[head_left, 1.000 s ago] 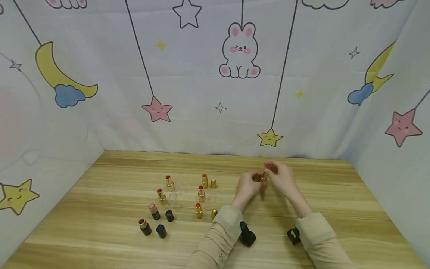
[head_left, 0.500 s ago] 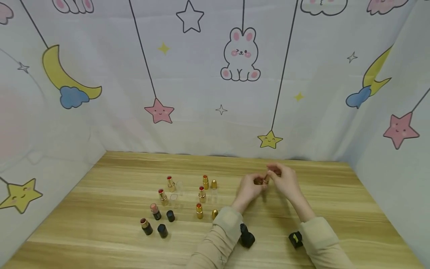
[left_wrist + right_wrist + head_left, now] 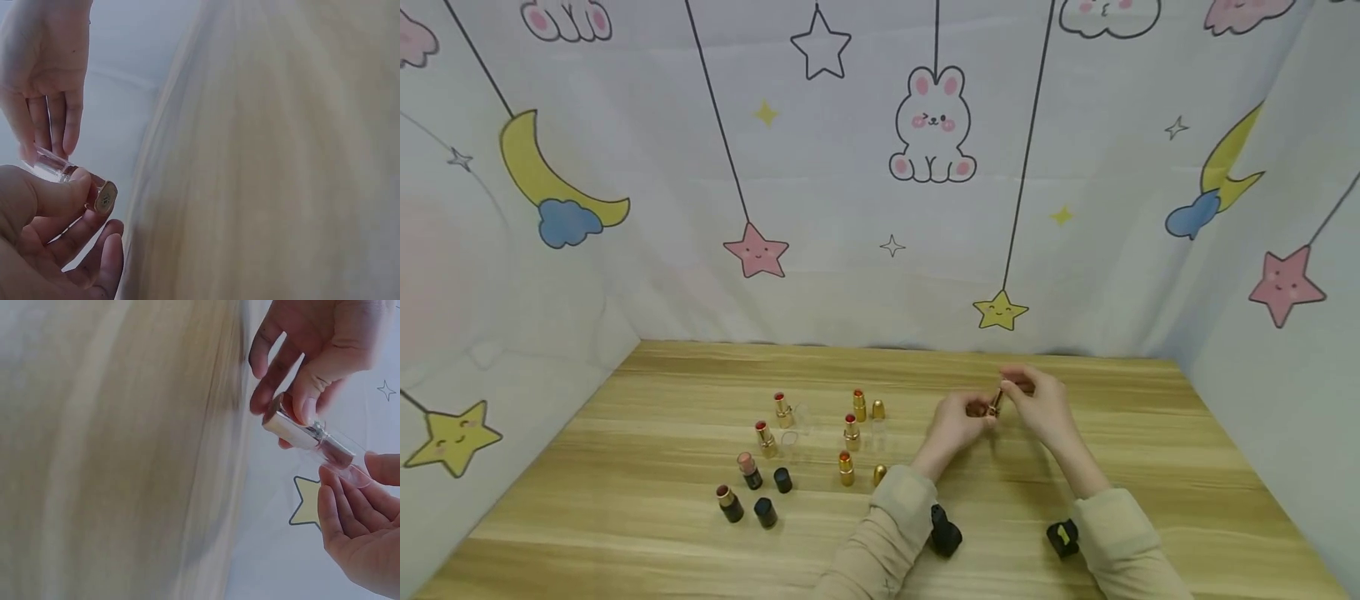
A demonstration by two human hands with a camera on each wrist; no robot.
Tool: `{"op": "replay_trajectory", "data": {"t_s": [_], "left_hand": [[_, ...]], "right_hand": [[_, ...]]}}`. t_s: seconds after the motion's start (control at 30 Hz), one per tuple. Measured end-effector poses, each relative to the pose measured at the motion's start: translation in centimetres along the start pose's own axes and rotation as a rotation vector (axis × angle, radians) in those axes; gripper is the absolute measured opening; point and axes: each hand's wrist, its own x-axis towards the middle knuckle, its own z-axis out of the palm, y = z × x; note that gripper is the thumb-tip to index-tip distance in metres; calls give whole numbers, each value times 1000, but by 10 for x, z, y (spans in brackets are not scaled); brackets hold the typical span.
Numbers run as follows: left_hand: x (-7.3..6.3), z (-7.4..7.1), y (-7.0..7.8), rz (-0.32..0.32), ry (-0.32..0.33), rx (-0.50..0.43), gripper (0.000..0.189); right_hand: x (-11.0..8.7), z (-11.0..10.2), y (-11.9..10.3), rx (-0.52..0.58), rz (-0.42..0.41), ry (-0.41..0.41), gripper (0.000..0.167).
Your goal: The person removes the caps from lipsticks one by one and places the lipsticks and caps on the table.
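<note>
Over the back right of the table, my left hand (image 3: 957, 429) pinches the gold base of a lipstick (image 3: 290, 428) between thumb and fingers. In the left wrist view, the underside of that base faces the camera. My right hand (image 3: 1041, 408) pinches the far end of a clear cap (image 3: 359, 472). The cap surrounds the brownish-pink bullet of the lipstick, seen through its wall in the right wrist view. Both hands are raised off the wood, lipstick tilted between them. In the head view the fingers hide much of it.
Uncapped lipsticks stand left on the wooden table (image 3: 647, 467): several gold ones, such as one gold lipstick (image 3: 765, 439), and two black-based ones (image 3: 730, 504). Black caps (image 3: 766, 512), gold caps (image 3: 878, 409) and clear caps (image 3: 789, 442) stand beside them. A patterned curtain (image 3: 827, 308) closes the back.
Both hands have shifted slightly right, the right hand a little more, showing more of the lipstick and cap between them. The head view has tilted a little. The standing lipsticks have not moved.
</note>
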Motion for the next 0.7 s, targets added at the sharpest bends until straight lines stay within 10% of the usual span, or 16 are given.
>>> {"op": "replay_trajectory", "data": {"t_s": [0.7], "left_hand": [[-29,-14,10,40,-17,5,22]], "right_hand": [[-23,-26,-30,20,-13,26,27]]}}
